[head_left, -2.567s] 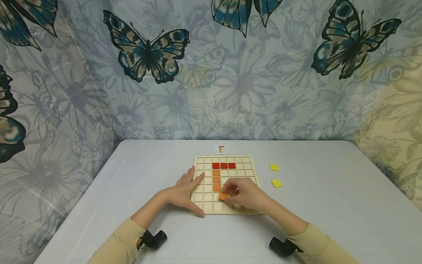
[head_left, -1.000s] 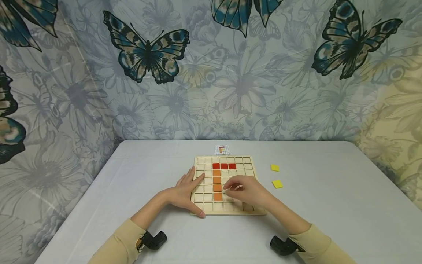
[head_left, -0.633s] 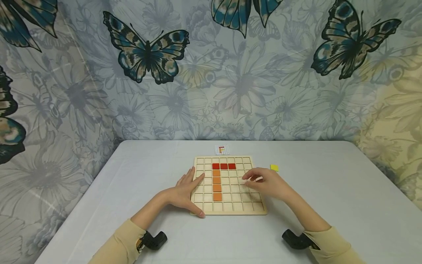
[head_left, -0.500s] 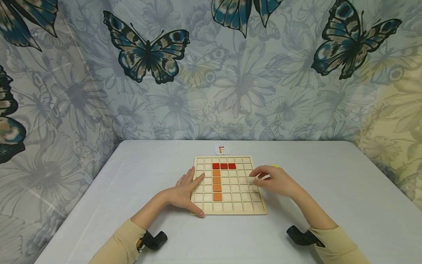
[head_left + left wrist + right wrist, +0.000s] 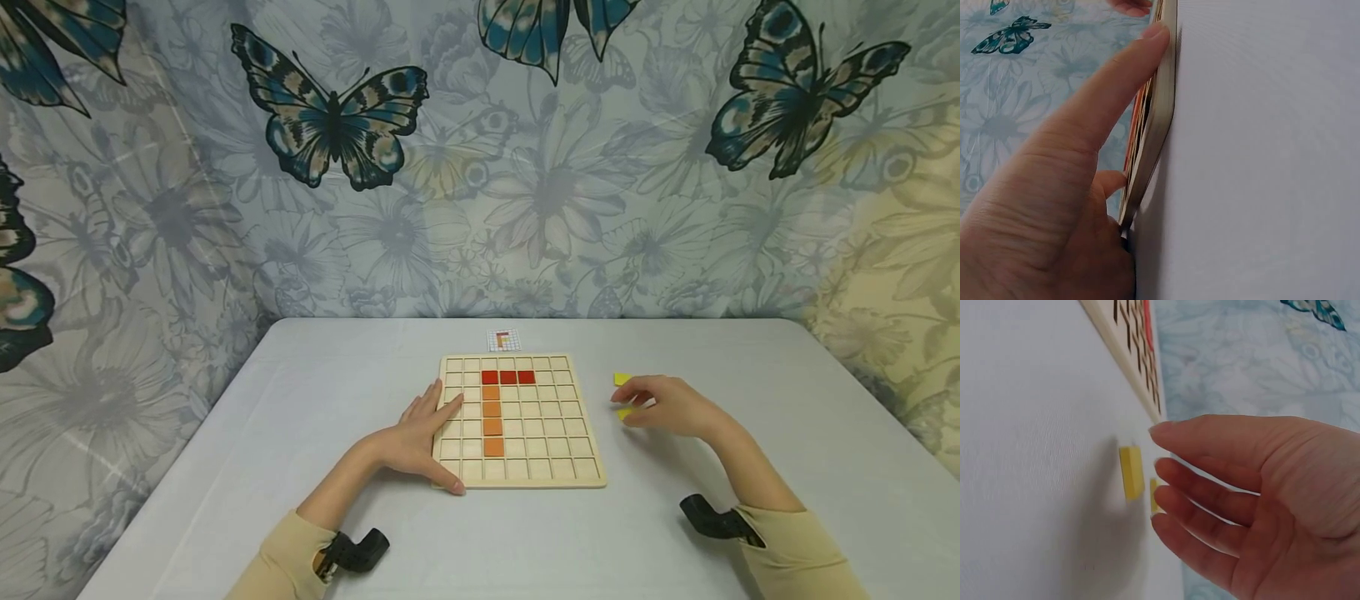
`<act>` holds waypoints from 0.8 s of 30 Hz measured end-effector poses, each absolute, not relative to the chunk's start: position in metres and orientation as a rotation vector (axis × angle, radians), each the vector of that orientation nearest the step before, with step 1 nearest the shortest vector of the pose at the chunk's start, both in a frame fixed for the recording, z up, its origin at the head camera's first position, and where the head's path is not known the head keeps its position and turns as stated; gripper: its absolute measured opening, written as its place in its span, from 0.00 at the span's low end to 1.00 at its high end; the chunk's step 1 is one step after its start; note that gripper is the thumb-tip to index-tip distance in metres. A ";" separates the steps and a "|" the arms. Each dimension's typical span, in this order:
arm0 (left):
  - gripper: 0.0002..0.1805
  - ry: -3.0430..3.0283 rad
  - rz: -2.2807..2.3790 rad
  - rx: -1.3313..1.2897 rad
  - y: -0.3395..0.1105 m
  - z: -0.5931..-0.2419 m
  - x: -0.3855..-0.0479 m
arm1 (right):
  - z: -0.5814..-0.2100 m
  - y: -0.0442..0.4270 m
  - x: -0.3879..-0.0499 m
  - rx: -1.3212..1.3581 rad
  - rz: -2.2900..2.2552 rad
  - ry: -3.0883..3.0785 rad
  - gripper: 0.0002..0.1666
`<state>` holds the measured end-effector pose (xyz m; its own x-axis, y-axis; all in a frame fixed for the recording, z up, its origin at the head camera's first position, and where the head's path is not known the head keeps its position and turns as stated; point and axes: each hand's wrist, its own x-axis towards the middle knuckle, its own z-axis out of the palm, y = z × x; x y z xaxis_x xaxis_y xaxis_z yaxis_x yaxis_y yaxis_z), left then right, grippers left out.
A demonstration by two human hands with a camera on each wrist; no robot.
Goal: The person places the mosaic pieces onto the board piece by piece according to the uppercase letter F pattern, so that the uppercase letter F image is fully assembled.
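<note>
A wooden grid board [image 5: 551, 471] lies flat on the table. Near its far side sits a short row of red tiles [image 5: 508, 377], and a column of orange tiles [image 5: 491, 408] runs toward the near side from the row's left end. My left hand [image 5: 411, 437] rests at the board's left edge, fingers spread and thumb on the near corner. To the right of the board, my right hand [image 5: 671, 406] hovers above the nearer yellow tile [image 5: 1132, 473], its fingers loosely bent and holding nothing. The farther yellow tile [image 5: 622, 379] lies just beyond the fingertips.
Behind the board lies a small printed card [image 5: 502, 340] with a coloured grid pattern. White cloth covers the table [image 5: 360, 358]. A patterned wall covering with butterflies [image 5: 333, 125] rises behind it. Black wrist cameras [image 5: 362, 550] project from both sleeves.
The right hand set an orange tile at the near end of the orange column and let go. It then moved right, off the board, to the yellow tiles. The left hand stayed put.
</note>
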<state>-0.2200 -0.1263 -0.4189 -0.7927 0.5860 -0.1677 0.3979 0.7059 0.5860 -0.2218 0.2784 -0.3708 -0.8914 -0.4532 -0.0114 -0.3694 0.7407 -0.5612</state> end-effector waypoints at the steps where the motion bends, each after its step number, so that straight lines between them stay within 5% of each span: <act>1: 0.72 2.572 0.773 0.768 -0.126 -0.419 -0.220 | -0.371 0.280 -0.222 -0.658 -0.846 2.789 0.17; 24: 0.71 2.599 0.814 0.799 -0.126 -0.421 -0.217 | -0.388 0.290 -0.229 -0.591 -0.845 2.832 0.14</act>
<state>-0.2169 -0.1264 -0.4209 -0.7996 0.5893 -0.1156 0.4179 0.6843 0.5975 -0.2285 0.2896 -0.3878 -0.9153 -0.4027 -0.0100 -0.3314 0.7669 -0.5496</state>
